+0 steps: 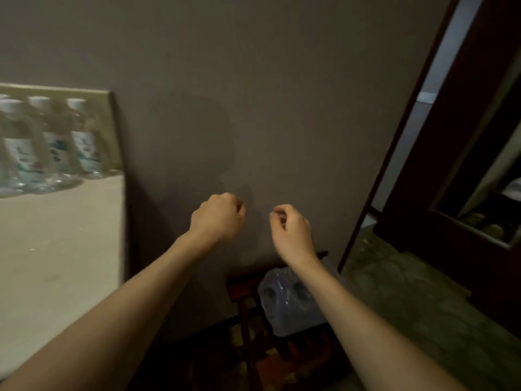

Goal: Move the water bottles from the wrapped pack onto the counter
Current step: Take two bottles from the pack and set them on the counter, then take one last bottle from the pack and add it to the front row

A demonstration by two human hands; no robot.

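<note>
Clear plastic water bottles point(50, 139), white caps, pale labels: 3+ upright in a row at 9 o'clock, on counter point(56, 249), back edge, vs. wall behind. Counter: pale, bare in front of row. Left hand point(218, 217): centre frame, raised before grey wall point(253, 80), fingers curled into loose fist, nothing held. Right hand point(291, 230): just beside it at 3 o'clock, apart, fingers curled, empty. Wrapped pack point(290, 303): crinkled film, at 5 o'clock, low on dark wooden rack point(245, 306), partly hidden by right forearm. Bottle count inside: can't tell. Dark door frame point(408, 136): at 2 o'clock.
</note>
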